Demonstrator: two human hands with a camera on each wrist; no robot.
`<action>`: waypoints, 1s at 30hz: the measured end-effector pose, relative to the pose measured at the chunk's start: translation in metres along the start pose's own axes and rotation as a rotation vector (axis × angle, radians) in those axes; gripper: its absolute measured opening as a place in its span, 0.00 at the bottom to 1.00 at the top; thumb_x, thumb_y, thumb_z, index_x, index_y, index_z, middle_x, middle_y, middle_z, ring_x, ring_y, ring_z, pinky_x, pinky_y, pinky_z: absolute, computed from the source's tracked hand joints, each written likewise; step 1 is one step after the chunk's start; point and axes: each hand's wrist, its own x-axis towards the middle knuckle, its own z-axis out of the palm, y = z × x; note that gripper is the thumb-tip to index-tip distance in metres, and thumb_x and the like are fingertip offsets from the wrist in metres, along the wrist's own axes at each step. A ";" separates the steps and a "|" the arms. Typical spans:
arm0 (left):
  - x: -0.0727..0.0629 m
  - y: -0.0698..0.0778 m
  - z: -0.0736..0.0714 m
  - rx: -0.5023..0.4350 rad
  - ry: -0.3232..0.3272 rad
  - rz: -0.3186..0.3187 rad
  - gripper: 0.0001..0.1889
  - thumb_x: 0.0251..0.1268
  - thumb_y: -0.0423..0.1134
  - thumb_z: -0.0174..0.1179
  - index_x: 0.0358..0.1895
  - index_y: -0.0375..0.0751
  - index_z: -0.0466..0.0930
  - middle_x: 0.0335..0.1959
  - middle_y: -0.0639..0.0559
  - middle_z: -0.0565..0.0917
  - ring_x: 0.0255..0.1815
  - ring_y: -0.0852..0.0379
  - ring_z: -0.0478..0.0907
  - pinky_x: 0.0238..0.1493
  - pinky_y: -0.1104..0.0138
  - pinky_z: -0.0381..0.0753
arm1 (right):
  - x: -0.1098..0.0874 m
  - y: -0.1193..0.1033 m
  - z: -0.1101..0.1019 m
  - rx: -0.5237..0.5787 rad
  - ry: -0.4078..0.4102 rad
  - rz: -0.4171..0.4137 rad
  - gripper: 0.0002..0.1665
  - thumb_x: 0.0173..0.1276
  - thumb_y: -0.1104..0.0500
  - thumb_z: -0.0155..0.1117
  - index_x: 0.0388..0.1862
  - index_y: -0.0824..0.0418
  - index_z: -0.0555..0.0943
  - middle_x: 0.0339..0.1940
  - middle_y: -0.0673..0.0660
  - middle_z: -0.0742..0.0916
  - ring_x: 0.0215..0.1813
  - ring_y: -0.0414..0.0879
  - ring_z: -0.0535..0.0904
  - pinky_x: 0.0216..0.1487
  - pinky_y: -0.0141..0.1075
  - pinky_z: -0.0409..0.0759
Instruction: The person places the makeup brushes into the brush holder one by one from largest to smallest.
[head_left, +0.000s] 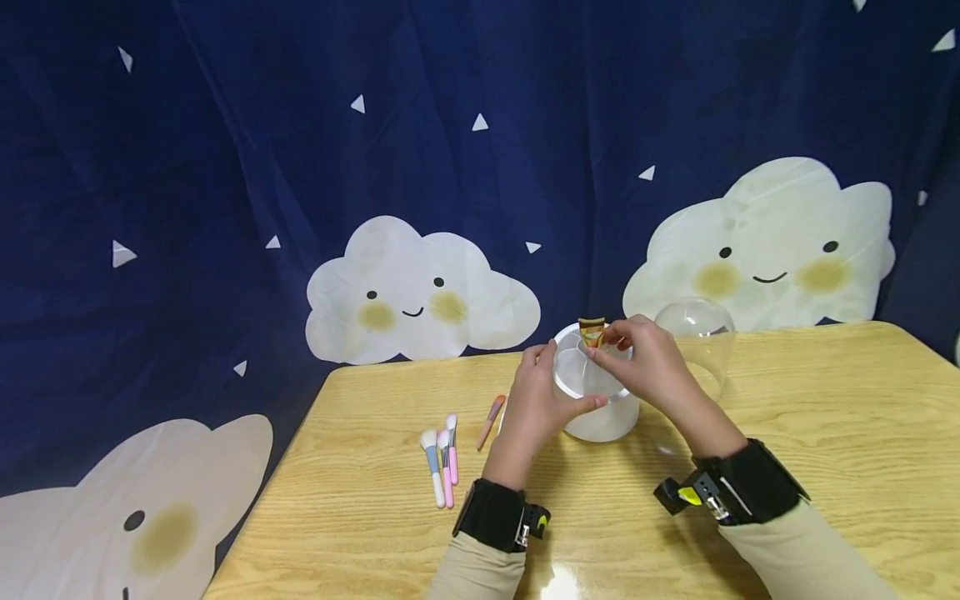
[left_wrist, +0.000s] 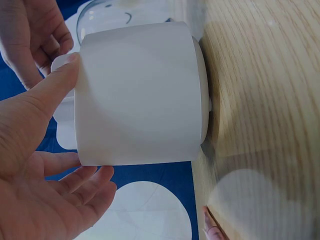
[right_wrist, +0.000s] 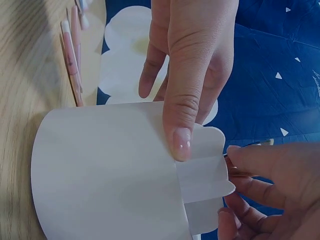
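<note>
A white round container [head_left: 602, 417] with scalloped inner dividers [right_wrist: 205, 175] stands on the table. My left hand [head_left: 536, 404] holds it by the rim, thumb [left_wrist: 64, 75] on the near side and fingers [left_wrist: 90, 197] round the far left. Over the container's open top, my right hand [head_left: 645, 354] pinches a small flat brown-and-orange piece [head_left: 592, 332] between thumb and fingers. In the right wrist view that piece shows only as a thin edge [right_wrist: 262, 143], and I cannot tell what kind of thing it is.
A clear dome cover [head_left: 701, 342] stands behind and right of the container. Left of my left hand lie several makeup brushes: one blue and white [head_left: 433, 467], pink ones [head_left: 446, 471], and an orange-brown one [head_left: 491, 421]. A dark blue curtain [head_left: 480, 167] hangs behind the wooden table [head_left: 825, 433].
</note>
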 end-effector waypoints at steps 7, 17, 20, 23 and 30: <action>0.000 0.001 -0.001 -0.003 -0.001 0.008 0.54 0.48 0.58 0.79 0.75 0.34 0.64 0.69 0.41 0.71 0.66 0.46 0.74 0.63 0.58 0.78 | 0.000 0.000 0.001 -0.014 -0.015 0.001 0.15 0.62 0.59 0.76 0.38 0.71 0.86 0.37 0.65 0.84 0.39 0.58 0.79 0.39 0.44 0.76; 0.000 0.001 -0.001 -0.012 -0.005 0.000 0.54 0.48 0.59 0.79 0.75 0.34 0.64 0.68 0.41 0.71 0.65 0.47 0.75 0.62 0.58 0.78 | 0.001 0.000 -0.002 -0.005 -0.037 -0.010 0.14 0.63 0.58 0.75 0.40 0.69 0.87 0.38 0.65 0.85 0.39 0.58 0.80 0.41 0.46 0.77; 0.001 0.000 -0.001 -0.013 -0.009 -0.001 0.54 0.48 0.59 0.79 0.75 0.34 0.64 0.69 0.41 0.71 0.66 0.47 0.75 0.62 0.58 0.78 | 0.002 0.001 -0.003 -0.007 -0.039 -0.020 0.14 0.63 0.58 0.75 0.40 0.69 0.86 0.38 0.66 0.85 0.39 0.58 0.81 0.42 0.48 0.78; 0.000 0.000 -0.002 -0.017 -0.014 -0.006 0.54 0.48 0.59 0.78 0.75 0.35 0.63 0.69 0.41 0.70 0.66 0.46 0.74 0.62 0.58 0.78 | 0.002 0.002 -0.005 -0.009 -0.041 -0.028 0.14 0.62 0.59 0.75 0.41 0.70 0.86 0.38 0.66 0.85 0.40 0.59 0.81 0.43 0.50 0.79; 0.000 0.000 -0.001 -0.026 -0.018 -0.010 0.55 0.48 0.60 0.78 0.76 0.35 0.63 0.69 0.41 0.70 0.67 0.46 0.74 0.64 0.58 0.77 | 0.003 0.003 -0.013 -0.017 -0.101 -0.017 0.18 0.63 0.59 0.73 0.45 0.72 0.84 0.44 0.70 0.84 0.42 0.62 0.81 0.44 0.53 0.81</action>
